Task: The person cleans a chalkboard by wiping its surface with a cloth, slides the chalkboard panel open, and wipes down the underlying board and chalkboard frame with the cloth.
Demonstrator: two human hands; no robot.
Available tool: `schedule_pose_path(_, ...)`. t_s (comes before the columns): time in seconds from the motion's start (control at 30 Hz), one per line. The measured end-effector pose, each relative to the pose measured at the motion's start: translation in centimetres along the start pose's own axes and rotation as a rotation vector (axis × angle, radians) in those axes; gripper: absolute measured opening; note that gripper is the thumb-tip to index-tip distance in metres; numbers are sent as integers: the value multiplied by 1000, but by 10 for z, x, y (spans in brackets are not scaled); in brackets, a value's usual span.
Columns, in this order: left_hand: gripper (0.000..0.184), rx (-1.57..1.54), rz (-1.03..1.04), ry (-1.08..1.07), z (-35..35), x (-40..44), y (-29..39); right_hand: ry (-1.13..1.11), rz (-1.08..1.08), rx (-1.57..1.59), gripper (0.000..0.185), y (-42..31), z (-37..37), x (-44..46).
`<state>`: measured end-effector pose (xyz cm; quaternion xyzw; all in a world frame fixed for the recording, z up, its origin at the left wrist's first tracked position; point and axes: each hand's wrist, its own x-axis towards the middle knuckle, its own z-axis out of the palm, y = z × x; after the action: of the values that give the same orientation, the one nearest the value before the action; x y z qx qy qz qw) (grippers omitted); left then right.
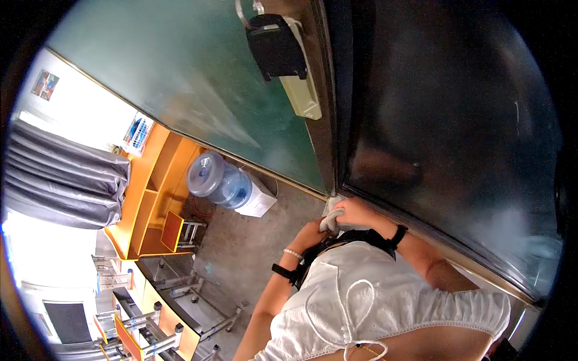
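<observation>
Both my hands are close together at waist height, closed around a greyish-white cloth [329, 222] that looks twisted. My left hand [309, 236], with a beaded bracelet and a black band on its arm, grips the cloth from the left. On the other side my right hand [356, 213], a black band at its wrist, has its fingers wrapped round the cloth's upper part. Some fingertips are hidden by the cloth. Just beyond the hands is the lower edge of a dark glossy panel [445, 132].
A green board [180, 78] adjoins the dark panel, with a black and cream device [277, 51] at their seam. Below stands a water dispenser [259, 195] with a blue bottle [220, 180]. Orange shelving [147, 192], desks [159, 301] and a grey curtain [66, 174] are at left.
</observation>
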<state>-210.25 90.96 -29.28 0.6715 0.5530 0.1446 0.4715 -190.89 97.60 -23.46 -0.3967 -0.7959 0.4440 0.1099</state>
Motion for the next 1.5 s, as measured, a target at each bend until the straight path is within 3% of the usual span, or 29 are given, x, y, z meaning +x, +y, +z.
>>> schedule_pose_path(0.07, 22, -19, 19, 74, -7, -8, 14, 15, -81, 2, 31, -15, -7, -4)
schedule_pose_path(0.17, 22, 13, 23, 38, -34, -18, 44, 98, -144, -27, 26, -37, -13, -12)
schedule_pose_path(0.3, 24, 11, 84, 156, -68, -39, 97, 291, -233, -77, 25, -85, -36, -27)
schedule_pose_path(0.37, 27, 31, 194, 249, -95, -62, 145, 444, -490, -315, 26, -128, -68, -50)
schedule_pose_path(0.5, 39, 403, 505, 622, -121, -117, 230, 827, -1011, -862, 24, -180, -105, -99)
schedule_pose_path(0.57, 37, 669, 814, 916, -119, -132, 241, 1144, -1236, -638, 18, -187, -91, -110)
schedule_pose_path(0.6, 30, 683, 904, 876, -125, -138, 246, 1238, -1484, -580, 26, -188, -91, -99)
schedule_pose_path(0.67, 28, 665, 1042, 944, -124, -124, 229, 1418, -1526, -758, 38, -170, -71, -76)
schedule_pose_path(0.73, 30, 731, 1021, 1159, -122, -79, 200, 1110, -1208, -1026, 40, -167, -88, -81)
schedule_pose_path(0.77, 31, 831, 949, 1264, -131, -60, 205, 1072, -1076, -884, 40, -168, -92, -71)
schedule_pose_path(0.83, 32, 773, 726, 1235, -139, -41, 226, 1055, -799, -672, 47, -176, -102, -51)
schedule_pose_path(0.9, 32, 795, 741, 1248, -141, -29, 220, 987, -698, -665, 55, -178, -113, -41)
schedule_pose_path(1.1, 36, 565, 913, 1165, -151, -16, 218, 889, -735, -520, 64, -173, -116, -26)
schedule_pose_path(1.3, 34, 432, 984, 1195, -154, -12, 209, 920, -694, -616, 62, -175, -102, -20)
schedule_pose_path(1.43, 35, 402, 838, 1217, -149, -5, 184, 763, -660, -697, 53, -169, -94, -9)
schedule_pose_path(1.5, 45, 410, 761, 1139, -144, -5, 168, 769, -624, -757, 50, -169, -90, -6)
